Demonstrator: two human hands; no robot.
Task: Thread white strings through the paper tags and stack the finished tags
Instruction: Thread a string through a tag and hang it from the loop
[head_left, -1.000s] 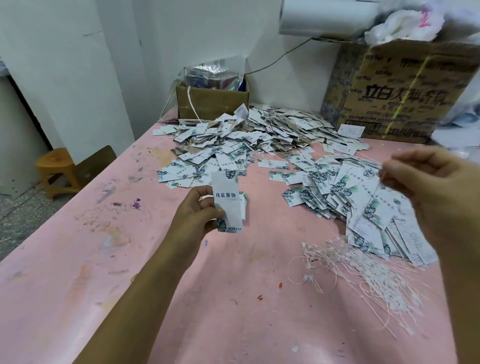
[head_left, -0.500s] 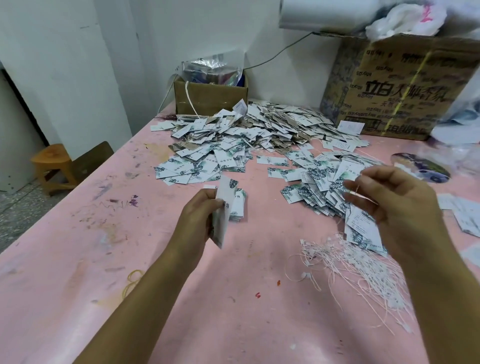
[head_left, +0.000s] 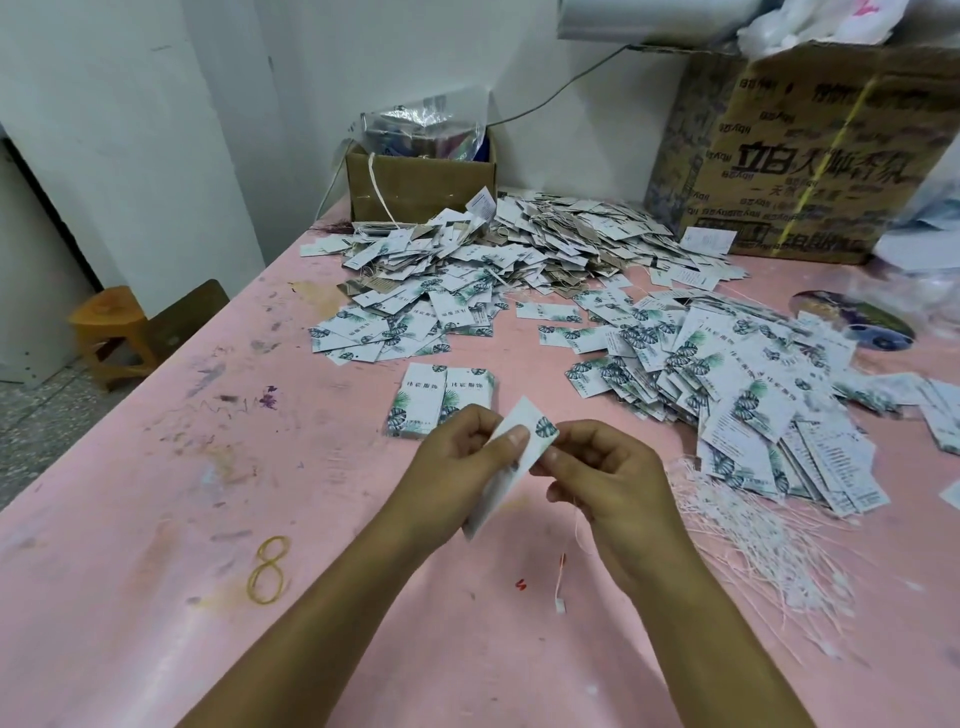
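Your left hand (head_left: 457, 470) pinches a paper tag (head_left: 525, 415) above the pink table (head_left: 156, 519). Your right hand (head_left: 613, 483) pinches a white string (head_left: 575, 525) at the tag's leaf-printed corner, tail dangling. Stacked tags (head_left: 441, 397) lie just beyond, loose strings (head_left: 753, 551) to your right.

The near left of the counter (head_left: 130, 519) lies open, with only a flat rubber band (head_left: 268, 570) on it. Over the middle the left grip (head_left: 457, 462) and right grip (head_left: 613, 478) meet on one tag (head_left: 527, 418), and a string (head_left: 560, 582) dangles beneath the right one. Just beyond them sit two small stacks (head_left: 441, 397). A bare lane runs between these stacks and the loose tag heap (head_left: 727, 374) on the right. The string bundle (head_left: 753, 535) covers the near right. Further back, a wide tag pile (head_left: 519, 244), a small box (head_left: 415, 187) and a large carton (head_left: 810, 156) bar the far edge.
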